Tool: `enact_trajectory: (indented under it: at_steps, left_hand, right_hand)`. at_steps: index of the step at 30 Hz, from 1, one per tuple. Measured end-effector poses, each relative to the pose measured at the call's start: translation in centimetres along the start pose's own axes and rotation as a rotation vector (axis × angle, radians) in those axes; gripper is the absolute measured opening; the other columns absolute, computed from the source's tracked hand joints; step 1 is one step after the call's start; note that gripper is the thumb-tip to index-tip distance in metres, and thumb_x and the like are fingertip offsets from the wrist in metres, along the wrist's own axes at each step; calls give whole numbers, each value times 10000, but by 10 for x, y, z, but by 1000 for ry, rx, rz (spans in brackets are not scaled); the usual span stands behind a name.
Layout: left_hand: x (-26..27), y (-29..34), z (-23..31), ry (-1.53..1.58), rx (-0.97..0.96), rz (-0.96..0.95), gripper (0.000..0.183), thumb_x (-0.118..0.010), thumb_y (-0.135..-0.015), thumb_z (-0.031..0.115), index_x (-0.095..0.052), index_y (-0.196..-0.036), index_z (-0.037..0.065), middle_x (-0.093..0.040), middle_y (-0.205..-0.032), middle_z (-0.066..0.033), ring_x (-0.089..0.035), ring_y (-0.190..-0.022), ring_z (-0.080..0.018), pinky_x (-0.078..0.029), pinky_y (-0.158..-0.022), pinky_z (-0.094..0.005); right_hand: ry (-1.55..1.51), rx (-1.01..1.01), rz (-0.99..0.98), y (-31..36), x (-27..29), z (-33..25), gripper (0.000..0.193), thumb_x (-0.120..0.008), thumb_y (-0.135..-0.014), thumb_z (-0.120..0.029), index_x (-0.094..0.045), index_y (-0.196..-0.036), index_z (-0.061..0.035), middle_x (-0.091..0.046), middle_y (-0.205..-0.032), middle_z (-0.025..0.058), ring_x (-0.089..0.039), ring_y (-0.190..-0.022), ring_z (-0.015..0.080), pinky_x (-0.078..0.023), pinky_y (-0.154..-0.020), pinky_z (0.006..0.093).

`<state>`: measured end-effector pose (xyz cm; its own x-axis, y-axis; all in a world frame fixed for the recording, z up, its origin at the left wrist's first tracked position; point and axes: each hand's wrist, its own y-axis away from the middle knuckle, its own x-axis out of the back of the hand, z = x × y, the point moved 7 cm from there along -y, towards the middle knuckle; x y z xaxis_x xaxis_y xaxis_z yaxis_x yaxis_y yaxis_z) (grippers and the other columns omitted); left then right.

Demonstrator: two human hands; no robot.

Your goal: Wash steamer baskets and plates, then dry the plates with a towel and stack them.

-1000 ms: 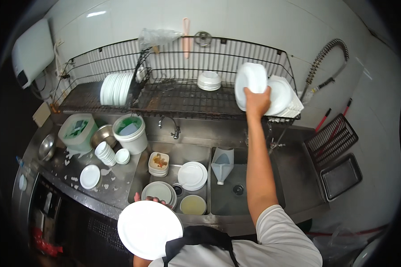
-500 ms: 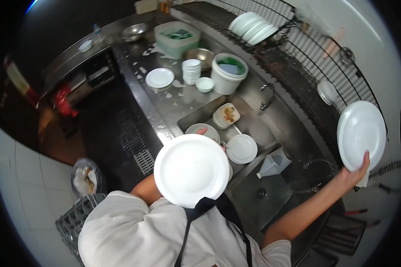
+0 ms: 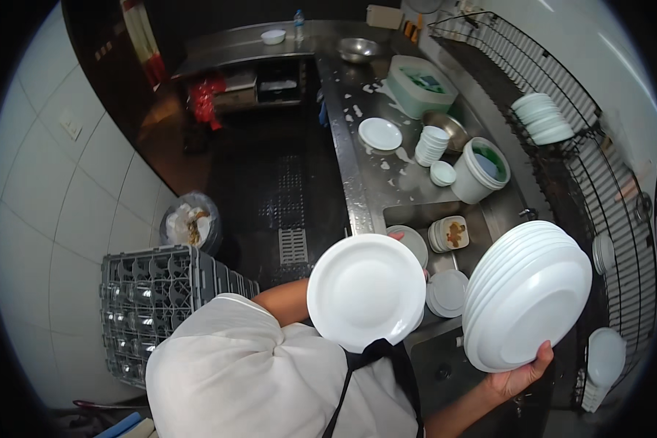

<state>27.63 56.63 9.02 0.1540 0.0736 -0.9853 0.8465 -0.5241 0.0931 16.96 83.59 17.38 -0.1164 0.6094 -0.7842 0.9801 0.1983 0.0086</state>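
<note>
In my left hand [image 3: 396, 235], mostly hidden behind it, is a white plate [image 3: 366, 292] held face up close to my chest; only fingertips show past its rim, and another rim peeks out beneath. My right hand [image 3: 522, 376] grips a stack of several white plates [image 3: 527, 296] from below, tilted on edge with the undersides facing right. Between the two, in the sink, lie stacked plates [image 3: 447, 292] and square dishes [image 3: 454, 233] with food scraps on top.
A wire rack [image 3: 598, 175] with plates [image 3: 544, 119] runs along the right wall. On the steel counter stand a white bucket [image 3: 482, 171], a greenish tub [image 3: 422, 87], small bowls [image 3: 432, 146] and a plate [image 3: 380, 134]. A glass rack [image 3: 150, 314] and a bin [image 3: 191, 223] are at left.
My right hand has come away from the rack side with the plate stack, closer to my body. My view has turned left, bringing the glass rack into sight. The left hand still holds its plate.
</note>
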Motion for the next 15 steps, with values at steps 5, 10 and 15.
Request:
enact_trajectory:
  at_steps: [5, 10, 15]
  left_hand:
    - [24, 63, 75, -92, -220, -70, 631, -381, -1024, 597, -717, -1166, 81, -694, -1175, -122, -667, -1075, -271, -543, -945, -453]
    - [60, 126, 190, -108, -538, -271, 599, -347, -1046, 525, -748, -1003, 83, -691, -1139, -168, -617, -1137, -369, -479, -1020, -517]
    - [78, 216, 287, -383, -900, -320, 671, -208, -1067, 487, -711, -1076, 43, -666, -1159, -256, -591, -1183, -451, -413, -1067, -603]
  right_hand:
    - [85, -86, -15, -39, -34, 71, 666, -717, -844, -225, -470, -1415, 14, -561, -1369, 156, -529, -1250, 318, -450, -1076, 472]
    - [173, -185, -14, -91, -88, 177, 678, -714, -845, -211, -454, -1427, 19, -549, -1380, 168, -517, -1273, 328, -451, -1086, 482]
    - [246, -387, -1, -135, -132, 300, 675, -709, -838, -188, -453, -1425, 25, -545, -1384, 180, -538, -1260, 339, -463, -1077, 503]
